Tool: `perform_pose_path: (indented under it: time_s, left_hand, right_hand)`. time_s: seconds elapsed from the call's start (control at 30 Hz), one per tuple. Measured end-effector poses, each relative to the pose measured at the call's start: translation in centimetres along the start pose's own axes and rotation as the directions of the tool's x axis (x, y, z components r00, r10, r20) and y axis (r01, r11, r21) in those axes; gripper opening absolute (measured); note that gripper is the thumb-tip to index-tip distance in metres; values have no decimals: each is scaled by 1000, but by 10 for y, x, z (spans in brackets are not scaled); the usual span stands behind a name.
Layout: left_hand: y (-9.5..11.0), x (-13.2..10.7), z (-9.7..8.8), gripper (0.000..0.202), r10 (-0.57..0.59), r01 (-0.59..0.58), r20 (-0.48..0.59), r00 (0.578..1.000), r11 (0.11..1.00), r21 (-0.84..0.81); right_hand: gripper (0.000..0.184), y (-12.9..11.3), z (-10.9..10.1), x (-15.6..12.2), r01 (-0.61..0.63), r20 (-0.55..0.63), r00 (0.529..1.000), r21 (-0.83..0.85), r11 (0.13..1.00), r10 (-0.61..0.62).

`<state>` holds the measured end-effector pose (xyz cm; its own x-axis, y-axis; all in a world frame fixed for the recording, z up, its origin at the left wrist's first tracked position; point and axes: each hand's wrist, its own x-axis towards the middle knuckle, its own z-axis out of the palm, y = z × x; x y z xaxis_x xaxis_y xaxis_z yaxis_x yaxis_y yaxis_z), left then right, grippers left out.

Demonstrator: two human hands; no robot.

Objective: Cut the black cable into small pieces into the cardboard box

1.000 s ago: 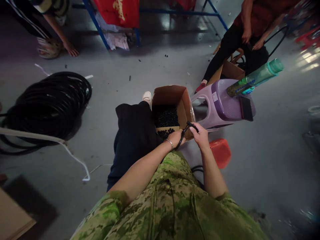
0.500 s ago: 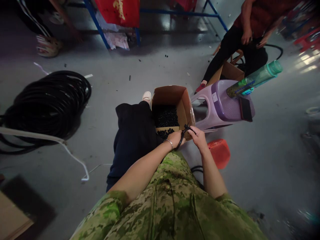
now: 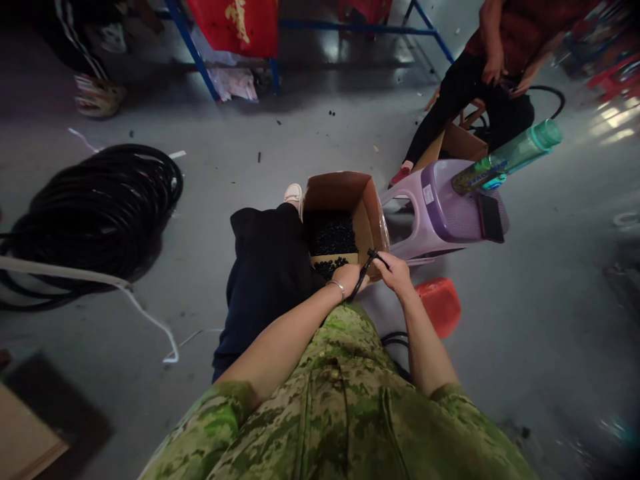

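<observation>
My left hand (image 3: 350, 275), with a bracelet on the wrist, is closed round a thin black tube (image 3: 362, 275) just above my lap. My right hand (image 3: 397, 273) pinches the tube's upper end, where a small black piece (image 3: 373, 253) sits. Both hands hover at the near edge of an open cardboard box (image 3: 371, 207) that holds several small black parts (image 3: 332, 235). My dark trouser leg (image 3: 267, 267) lies left of the box.
A purple plastic stool (image 3: 445, 213) with a green bottle (image 3: 510, 157) on it stands right of the box, a red stool (image 3: 440, 303) below it. A large coil of black hose (image 3: 95, 213) lies at left. Another person (image 3: 480, 73) sits at the upper right.
My right hand has drawn slightly left and closer to my left hand along the tube. The other person's arm at upper left has left the view.
</observation>
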<state>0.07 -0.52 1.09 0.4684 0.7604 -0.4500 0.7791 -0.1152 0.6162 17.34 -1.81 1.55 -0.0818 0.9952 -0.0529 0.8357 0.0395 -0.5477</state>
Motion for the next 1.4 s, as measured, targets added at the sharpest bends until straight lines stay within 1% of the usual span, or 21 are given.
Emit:
perform_pose_path:
  time_s: [0.13, 0.3, 0.37, 0.47, 0.57, 0.73, 0.83, 1.03, 1.13, 1.27, 1.4]
  left_hand:
    - [1, -2, -3, 33, 20, -20, 2, 1000, 1000, 16]
    - [3, -2, -5, 33, 13, -13, 7, 1000, 1000, 9]
    - [3, -2, -5, 34, 6, -6, 13, 1000, 1000, 6]
    - [4, -3, -6, 34, -13, 13, 34, 999, 1000, 7]
    - [5, -4, -6, 32, -31, 30, 42, 999, 999, 17]
    - [5, -5, -6, 31, -38, 38, 26, 999, 999, 24]
    - [4, -5, -7, 32, -54, 53, 14, 998, 998, 34]
    - [4, -7, -8, 34, -67, 68, -19, 998, 996, 56]
    - [4, -8, -10, 38, -91, 92, -33, 995, 995, 39]
    - [5, -11, -13, 44, -99, 100, -51, 994, 994, 32]
    - [6, -11, -15, 51, -98, 101, -54, 994, 994, 46]
  right_hand:
    - [31, 3, 1, -1, -14, 5, 1000, 39, 999, 13]
    - [37, 7, -4, 0, -14, 28, 1000, 238, 971, 7]
    - [37, 7, -5, 1, -27, 35, 999, 266, 964, 18]
    - [35, 5, -3, 2, -21, 64, 998, 225, 974, 7]
    - [32, 2, 0, 1, 9, 92, 996, 149, 989, -23]
    - [30, 0, 3, 1, 63, 89, 994, 40, 997, -66]
    - [31, 1, 5, 3, 57, 84, 995, 2, 998, -57]
    - [28, -2, 11, 11, 46, 69, 997, 5, 999, -46]
    - [28, -4, 14, 16, 26, 73, 997, -11, 1000, -25]
    - [27, -4, 16, 18, 2, 50, 999, -14, 1000, -2]
    - [29, -1, 16, 17, -17, 37, 999, 34, 999, 15]
